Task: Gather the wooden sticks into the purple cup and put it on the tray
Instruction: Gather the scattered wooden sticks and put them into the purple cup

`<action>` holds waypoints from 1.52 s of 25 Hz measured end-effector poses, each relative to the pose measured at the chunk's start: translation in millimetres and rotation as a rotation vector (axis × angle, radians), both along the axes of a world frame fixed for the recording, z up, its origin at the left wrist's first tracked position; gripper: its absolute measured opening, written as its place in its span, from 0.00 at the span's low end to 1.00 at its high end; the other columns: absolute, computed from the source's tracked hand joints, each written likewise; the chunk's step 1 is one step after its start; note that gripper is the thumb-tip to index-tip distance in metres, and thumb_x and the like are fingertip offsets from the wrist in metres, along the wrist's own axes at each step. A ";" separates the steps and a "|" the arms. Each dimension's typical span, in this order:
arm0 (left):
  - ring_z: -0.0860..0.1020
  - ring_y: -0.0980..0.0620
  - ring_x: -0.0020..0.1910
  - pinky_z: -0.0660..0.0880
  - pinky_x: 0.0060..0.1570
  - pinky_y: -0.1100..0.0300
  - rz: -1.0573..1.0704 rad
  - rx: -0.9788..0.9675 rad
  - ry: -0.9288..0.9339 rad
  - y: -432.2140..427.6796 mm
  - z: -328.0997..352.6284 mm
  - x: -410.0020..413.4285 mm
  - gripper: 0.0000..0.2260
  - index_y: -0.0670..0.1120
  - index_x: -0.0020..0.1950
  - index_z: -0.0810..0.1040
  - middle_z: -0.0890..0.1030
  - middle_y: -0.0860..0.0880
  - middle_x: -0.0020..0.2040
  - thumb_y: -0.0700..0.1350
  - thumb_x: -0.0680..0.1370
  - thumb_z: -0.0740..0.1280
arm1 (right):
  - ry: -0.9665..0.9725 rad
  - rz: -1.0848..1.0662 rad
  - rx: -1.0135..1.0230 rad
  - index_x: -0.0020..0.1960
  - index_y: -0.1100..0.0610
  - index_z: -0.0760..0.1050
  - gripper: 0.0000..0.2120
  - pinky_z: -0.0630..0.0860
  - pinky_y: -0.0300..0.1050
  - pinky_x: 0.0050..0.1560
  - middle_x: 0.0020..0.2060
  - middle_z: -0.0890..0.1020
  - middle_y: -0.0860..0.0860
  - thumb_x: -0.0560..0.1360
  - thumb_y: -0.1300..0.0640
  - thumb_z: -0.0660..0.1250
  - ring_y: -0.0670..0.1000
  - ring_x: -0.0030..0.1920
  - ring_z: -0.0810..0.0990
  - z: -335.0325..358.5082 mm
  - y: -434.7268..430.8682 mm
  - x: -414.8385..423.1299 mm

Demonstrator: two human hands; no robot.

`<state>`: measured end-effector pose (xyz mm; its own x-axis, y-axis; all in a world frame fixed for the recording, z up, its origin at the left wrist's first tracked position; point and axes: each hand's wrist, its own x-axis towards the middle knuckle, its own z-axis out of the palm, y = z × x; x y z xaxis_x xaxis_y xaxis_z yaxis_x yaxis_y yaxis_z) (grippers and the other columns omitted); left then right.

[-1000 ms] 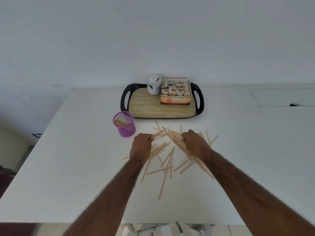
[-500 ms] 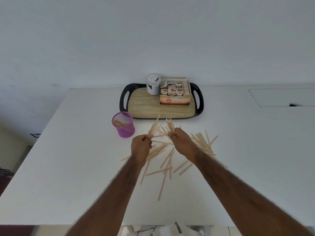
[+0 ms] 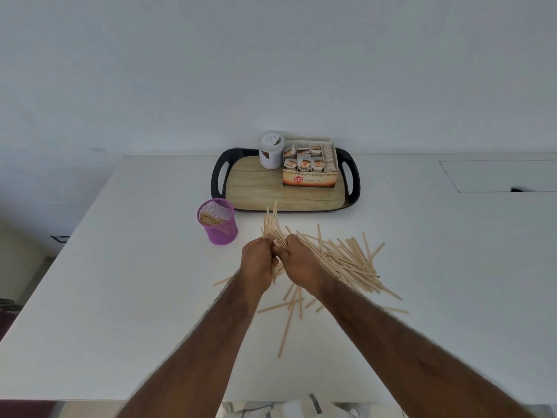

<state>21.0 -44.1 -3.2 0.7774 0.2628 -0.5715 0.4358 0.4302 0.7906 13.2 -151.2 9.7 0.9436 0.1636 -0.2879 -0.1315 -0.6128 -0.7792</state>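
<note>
A purple mesh cup (image 3: 217,221) stands on the white table, left of my hands, with a few wooden sticks inside. My left hand (image 3: 257,262) and my right hand (image 3: 301,265) meet side by side and both grip one upright bundle of sticks (image 3: 270,224). Many loose sticks (image 3: 346,260) lie scattered to the right and below my hands. The wood-patterned tray (image 3: 256,188) with black handles sits behind, near the wall.
On the tray stand a white jar (image 3: 270,150) and an open box of tea bags (image 3: 310,167). A rectangular hatch (image 3: 497,176) is set in the table at the far right. The table's left edge (image 3: 69,236) drops off beyond the cup.
Both hands lifted sticks off the table, then came together, merging their two handfuls into one upright bundle.
</note>
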 end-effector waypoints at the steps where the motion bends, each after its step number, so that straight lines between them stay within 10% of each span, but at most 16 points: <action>1: 0.74 0.54 0.26 0.71 0.28 0.62 0.004 0.014 0.001 -0.2 -1.6 0.0 0.12 0.39 0.42 0.80 0.77 0.45 0.32 0.40 0.83 0.62 | -0.007 0.016 -0.028 0.44 0.54 0.65 0.13 0.67 0.47 0.35 0.36 0.72 0.48 0.83 0.48 0.59 0.47 0.34 0.69 -0.2 -0.9 1.0; 11: 0.75 0.56 0.32 0.72 0.30 0.64 -0.064 0.171 -0.046 -16.2 -2.4 -21.9 0.12 0.42 0.54 0.84 0.78 0.50 0.34 0.43 0.84 0.60 | 0.110 -0.243 0.248 0.51 0.54 0.71 0.07 0.69 0.40 0.30 0.41 0.78 0.49 0.83 0.51 0.58 0.46 0.35 0.75 4.9 -2.4 7.5; 16: 0.83 0.55 0.38 0.78 0.34 0.62 -0.194 0.611 -0.177 -33.3 15.7 -26.5 0.14 0.47 0.48 0.83 0.84 0.53 0.38 0.43 0.84 0.58 | -0.028 -0.323 0.253 0.45 0.54 0.77 0.18 0.74 0.41 0.35 0.36 0.83 0.48 0.74 0.38 0.69 0.47 0.37 0.83 7.9 2.3 12.6; 22: 0.80 0.48 0.39 0.71 0.31 0.63 -0.351 0.842 -0.314 -34.1 15.0 -25.2 0.13 0.36 0.50 0.81 0.80 0.42 0.41 0.36 0.83 0.57 | -0.021 -0.370 0.379 0.43 0.55 0.75 0.11 0.77 0.47 0.39 0.35 0.79 0.49 0.80 0.49 0.65 0.49 0.38 0.80 9.9 1.6 18.1; 32: 0.84 0.59 0.44 0.81 0.44 0.60 -0.321 0.614 -0.292 -45.7 13.8 -30.9 0.14 0.51 0.56 0.86 0.86 0.59 0.42 0.40 0.83 0.61 | 0.017 -0.683 0.653 0.39 0.56 0.67 0.16 0.65 0.44 0.29 0.29 0.66 0.49 0.84 0.50 0.58 0.47 0.28 0.64 10.0 -5.7 28.0; 38: 0.85 0.57 0.47 0.81 0.50 0.57 -0.296 0.367 -0.266 -46.6 18.0 -28.7 0.13 0.59 0.44 0.86 0.87 0.57 0.44 0.45 0.81 0.65 | 0.053 -0.778 0.871 0.42 0.56 0.67 0.14 0.65 0.41 0.26 0.28 0.65 0.50 0.84 0.53 0.59 0.46 0.25 0.63 13.6 -13.0 34.3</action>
